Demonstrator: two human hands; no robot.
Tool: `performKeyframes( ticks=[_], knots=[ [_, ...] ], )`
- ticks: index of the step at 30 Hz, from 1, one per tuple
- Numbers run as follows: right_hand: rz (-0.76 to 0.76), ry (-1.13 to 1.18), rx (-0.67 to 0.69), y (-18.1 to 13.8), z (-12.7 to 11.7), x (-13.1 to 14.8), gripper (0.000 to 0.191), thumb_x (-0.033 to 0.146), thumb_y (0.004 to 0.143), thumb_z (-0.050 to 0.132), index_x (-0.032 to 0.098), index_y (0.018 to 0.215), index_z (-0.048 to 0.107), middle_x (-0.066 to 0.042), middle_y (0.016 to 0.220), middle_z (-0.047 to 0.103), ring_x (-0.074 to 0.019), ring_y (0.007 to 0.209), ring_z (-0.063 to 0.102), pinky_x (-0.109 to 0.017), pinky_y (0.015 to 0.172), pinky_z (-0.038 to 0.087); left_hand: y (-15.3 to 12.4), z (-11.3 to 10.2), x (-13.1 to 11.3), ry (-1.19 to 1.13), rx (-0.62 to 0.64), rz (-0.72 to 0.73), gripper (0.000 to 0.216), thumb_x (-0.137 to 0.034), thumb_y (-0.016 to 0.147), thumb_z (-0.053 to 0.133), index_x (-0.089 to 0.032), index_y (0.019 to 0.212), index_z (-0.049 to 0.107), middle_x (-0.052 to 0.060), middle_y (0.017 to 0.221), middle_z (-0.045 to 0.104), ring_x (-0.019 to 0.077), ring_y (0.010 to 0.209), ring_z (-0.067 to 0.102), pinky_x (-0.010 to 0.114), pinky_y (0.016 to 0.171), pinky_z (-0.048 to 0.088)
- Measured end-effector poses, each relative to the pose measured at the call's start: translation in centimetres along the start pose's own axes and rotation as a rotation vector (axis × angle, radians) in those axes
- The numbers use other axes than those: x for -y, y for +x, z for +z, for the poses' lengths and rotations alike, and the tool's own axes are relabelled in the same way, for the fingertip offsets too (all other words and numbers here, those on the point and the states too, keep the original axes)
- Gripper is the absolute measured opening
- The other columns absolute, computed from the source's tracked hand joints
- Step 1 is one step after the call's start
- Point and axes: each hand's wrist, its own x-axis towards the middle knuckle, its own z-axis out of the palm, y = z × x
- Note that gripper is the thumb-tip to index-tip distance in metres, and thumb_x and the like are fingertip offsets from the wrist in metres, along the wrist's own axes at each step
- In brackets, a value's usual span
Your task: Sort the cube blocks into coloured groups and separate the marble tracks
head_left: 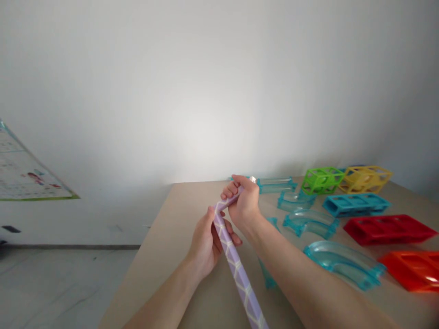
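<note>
A long, narrow purple strip [235, 258] with a pale geometric line pattern runs from the bottom edge of the view up to my hands and bends sharply there. My left hand [207, 240] pinches it at the bend, thumb on top and fingers beneath. Just beyond, my right hand [245, 201] is wrapped round the upper part, fingers curled over it. A small white tip [253, 179] shows past my right hand; whether it belongs to the strip I cannot tell. Both hands are above the beige table [181, 201].
On the right of the table lie clear blue curved track pieces [343, 260] and a straight clear blue piece [274, 185]. Beside them are green [321, 180], yellow [365, 179], teal [356, 204], red [387, 229] and orange [416, 269] frame blocks. A white wall [219, 91] stands behind.
</note>
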Motion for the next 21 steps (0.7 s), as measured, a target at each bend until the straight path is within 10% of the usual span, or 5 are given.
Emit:
performKeyframes(
  ticks=[21],
  knots=[
    [-0.217, -0.266, 0.436, -0.7, -1.7, -1.0, 0.031, 0.021, 0.066, 0.058, 0.023, 0.049, 0.032, 0.012, 0.037, 0.024, -0.0050, 0.033, 0.019, -0.022, 0.035, 0.017, -0.4, 0.5, 0.0, 0.141, -0.128, -0.005, 0.037, -0.052, 0.085, 0.053, -0.015, 0.085, 0.054, 0.001, 0.054, 0.064, 0.0191, 0.043, 0.065, 0.029, 0.043, 0.055]
  ],
)
